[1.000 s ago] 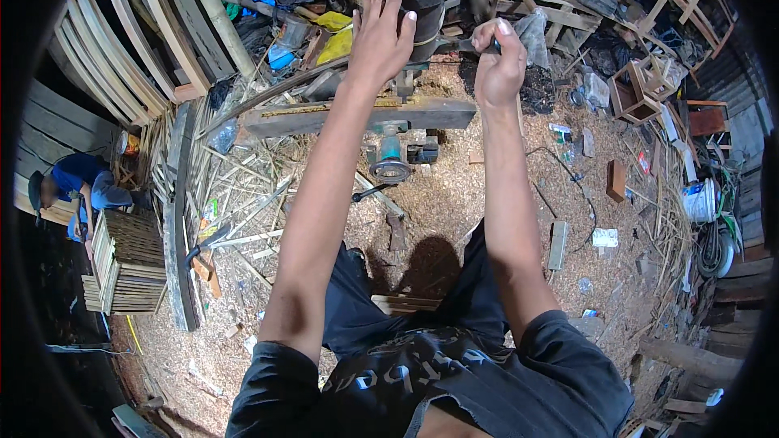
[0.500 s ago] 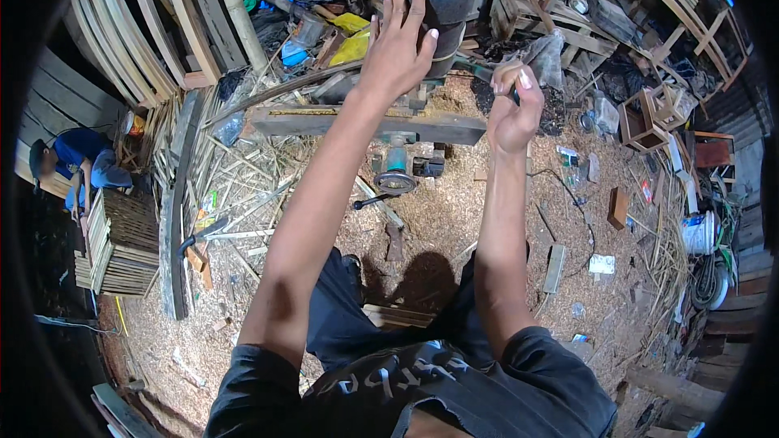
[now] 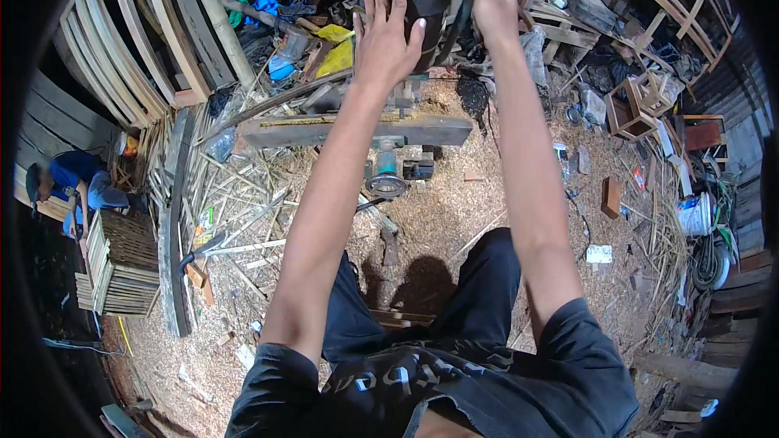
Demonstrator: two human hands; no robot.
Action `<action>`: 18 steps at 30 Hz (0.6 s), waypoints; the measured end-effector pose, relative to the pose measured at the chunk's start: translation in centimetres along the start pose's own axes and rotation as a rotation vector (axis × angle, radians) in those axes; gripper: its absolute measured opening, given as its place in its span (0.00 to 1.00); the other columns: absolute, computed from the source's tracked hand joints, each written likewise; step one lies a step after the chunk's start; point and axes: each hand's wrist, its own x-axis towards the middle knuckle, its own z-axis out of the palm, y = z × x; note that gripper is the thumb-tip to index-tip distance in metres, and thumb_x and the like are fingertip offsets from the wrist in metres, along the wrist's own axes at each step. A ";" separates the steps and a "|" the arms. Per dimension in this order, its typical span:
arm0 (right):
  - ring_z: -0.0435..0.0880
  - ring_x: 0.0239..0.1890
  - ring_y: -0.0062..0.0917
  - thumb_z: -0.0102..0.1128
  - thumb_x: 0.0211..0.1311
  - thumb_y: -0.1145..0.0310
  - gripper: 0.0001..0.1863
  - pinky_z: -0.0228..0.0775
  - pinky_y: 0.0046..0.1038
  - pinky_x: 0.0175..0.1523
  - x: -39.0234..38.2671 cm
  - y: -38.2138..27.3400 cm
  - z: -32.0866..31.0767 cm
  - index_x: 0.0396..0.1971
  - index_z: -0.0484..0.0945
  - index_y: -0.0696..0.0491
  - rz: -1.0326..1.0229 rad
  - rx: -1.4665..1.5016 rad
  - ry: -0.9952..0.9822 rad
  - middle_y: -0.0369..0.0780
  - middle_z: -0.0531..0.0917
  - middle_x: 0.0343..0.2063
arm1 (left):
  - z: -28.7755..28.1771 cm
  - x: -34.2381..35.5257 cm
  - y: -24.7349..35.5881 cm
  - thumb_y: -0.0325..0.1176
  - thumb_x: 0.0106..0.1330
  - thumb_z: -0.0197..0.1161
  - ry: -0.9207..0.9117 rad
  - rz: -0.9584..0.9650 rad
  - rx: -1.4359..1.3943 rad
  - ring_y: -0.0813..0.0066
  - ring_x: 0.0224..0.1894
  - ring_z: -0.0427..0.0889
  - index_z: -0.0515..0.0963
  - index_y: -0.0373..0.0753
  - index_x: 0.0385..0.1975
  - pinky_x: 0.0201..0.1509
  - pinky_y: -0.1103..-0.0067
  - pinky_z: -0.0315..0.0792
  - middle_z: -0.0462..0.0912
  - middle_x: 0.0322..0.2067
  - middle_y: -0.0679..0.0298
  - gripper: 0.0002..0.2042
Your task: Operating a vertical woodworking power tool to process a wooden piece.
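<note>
Over the front of a black machine housing [image 3: 426, 0] with a perforated top lies my left hand [image 3: 385, 45], its fingers spread and pointing up; its palm side is hidden. My right hand [image 3: 495, 8] is raised at the housing's right side, closed around what looks like a dark lever [image 3: 466, 12]. Its fingers are mostly turned away from view. Below the housing a long wooden beam [image 3: 438, 131] lies crosswise. Beneath that beam sits a teal metal part [image 3: 386, 164] with a round wheel [image 3: 385, 186].
Wood shavings [image 3: 438, 203] cover the floor around my legs. On the left, a person [image 3: 77, 182] in blue sits by stacked wood strips [image 3: 126, 255]. Curved slats [image 3: 114, 32] lean at the upper left. A small wooden frame [image 3: 633, 109] and a white bucket [image 3: 695, 215] stand right.
My right hand has swung up and away, from beside the beam's right end to beside the housing. My left hand stays on the housing. The whole view has shifted slightly.
</note>
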 end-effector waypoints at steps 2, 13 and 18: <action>0.76 0.49 0.29 0.31 0.74 0.42 0.36 0.63 0.31 0.58 3.0 1.4 0.1 0.46 0.77 0.60 0.073 -0.161 -0.086 0.42 0.81 0.40 | -0.3 0.5 0.0 0.48 0.70 0.51 0.011 0.010 0.050 0.47 0.75 0.39 0.37 0.51 0.74 0.73 0.50 0.42 0.34 0.74 0.52 0.38; 0.79 0.40 0.23 0.45 0.73 0.50 0.24 0.71 0.28 0.46 -11.1 8.9 -9.3 0.50 0.77 0.55 0.471 -0.425 -0.239 0.38 0.83 0.40 | -1.4 -2.4 -1.3 0.49 0.70 0.50 0.074 -0.045 -0.206 0.49 0.74 0.44 0.46 0.39 0.72 0.74 0.58 0.42 0.44 0.72 0.46 0.36; 0.67 0.64 0.46 0.42 0.71 0.44 0.34 0.59 0.41 0.66 -32.2 9.5 -8.8 0.59 0.66 0.62 0.670 -0.600 -0.676 0.57 0.70 0.58 | 2.7 -20.3 -9.8 0.45 0.72 0.48 -0.005 -0.651 -0.248 0.47 0.71 0.55 0.56 0.25 0.66 0.74 0.66 0.47 0.58 0.66 0.38 0.32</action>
